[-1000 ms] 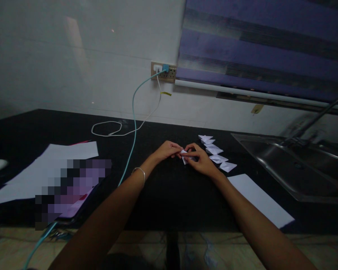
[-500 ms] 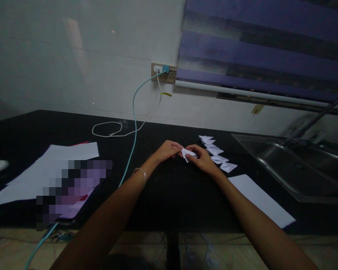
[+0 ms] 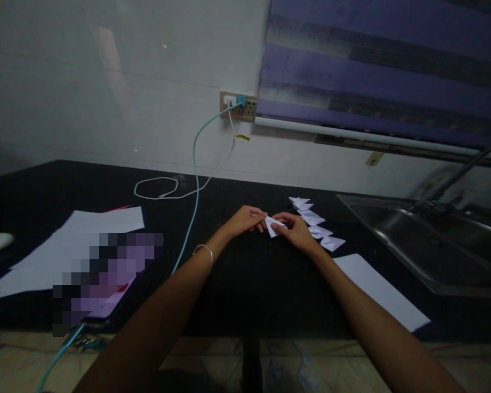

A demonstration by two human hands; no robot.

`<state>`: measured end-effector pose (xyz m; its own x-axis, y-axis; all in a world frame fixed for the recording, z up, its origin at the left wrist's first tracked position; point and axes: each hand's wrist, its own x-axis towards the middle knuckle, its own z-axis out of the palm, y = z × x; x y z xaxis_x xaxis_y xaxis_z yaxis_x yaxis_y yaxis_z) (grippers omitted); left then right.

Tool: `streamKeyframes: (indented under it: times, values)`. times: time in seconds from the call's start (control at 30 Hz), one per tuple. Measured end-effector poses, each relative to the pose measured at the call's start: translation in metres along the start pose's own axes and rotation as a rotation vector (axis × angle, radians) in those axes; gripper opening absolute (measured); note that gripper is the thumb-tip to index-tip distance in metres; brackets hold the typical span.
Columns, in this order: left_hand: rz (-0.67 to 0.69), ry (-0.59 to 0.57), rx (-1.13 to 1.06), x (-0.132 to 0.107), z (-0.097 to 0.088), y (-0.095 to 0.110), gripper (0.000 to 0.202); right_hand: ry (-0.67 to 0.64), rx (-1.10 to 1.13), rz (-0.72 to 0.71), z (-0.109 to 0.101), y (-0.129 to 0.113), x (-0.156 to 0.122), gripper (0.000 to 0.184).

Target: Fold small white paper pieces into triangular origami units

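Note:
A small folded piece of white paper [image 3: 273, 226] is held between my two hands above the black counter [image 3: 262, 289]. My left hand [image 3: 247, 219] pinches its left corner with the fingertips. On the other side, my right hand [image 3: 293, 229] grips it with the thumb on its near face and the fingers behind. Several folded paper boats [image 3: 311, 218] stand in a slanting row just beyond my right hand. Beside my right forearm lies a flat white sheet of paper [image 3: 378, 286], partly covered by the arm.
Paper sheets [image 3: 45, 262] lie at left under a blurred-out phone or tablet [image 3: 110, 305]. A teal cable [image 3: 194, 213] and a white cable [image 3: 180, 197] run down from the wall socket [image 3: 247, 108]. A steel sink [image 3: 425, 245] is set in at right.
Both hands stay in nearly the same place. The folded paper has turned very slightly between the fingers, showing a little more of its face.

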<state>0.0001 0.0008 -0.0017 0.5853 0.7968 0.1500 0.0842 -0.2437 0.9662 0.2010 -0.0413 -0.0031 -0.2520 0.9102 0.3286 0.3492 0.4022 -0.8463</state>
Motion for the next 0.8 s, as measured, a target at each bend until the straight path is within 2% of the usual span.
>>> streamKeyframes:
  times: [0.13, 0.3, 0.57, 0.8]
  values:
    - [0.050, -0.068, 0.095, -0.0023, 0.0036, 0.0007, 0.044, 0.007, 0.015, -0.002, 0.0002, 0.0019, 0.0004, 0.025]
    - [0.140, -0.076, 0.191, -0.0060, 0.0056, 0.0009, 0.045, -0.019, 0.031, 0.012, -0.0007, 0.0035, 0.0004, 0.026]
    - [0.092, -0.063, 0.242, -0.0063, 0.0075, -0.0009, 0.040, -0.040, 0.017, 0.017, -0.0004, 0.0047, 0.0007, 0.026]
    - [0.119, -0.098, 0.213, -0.0076, 0.0070, 0.0000, 0.041, -0.042, 0.021, 0.036, -0.0001, 0.0024, -0.0009, 0.026]
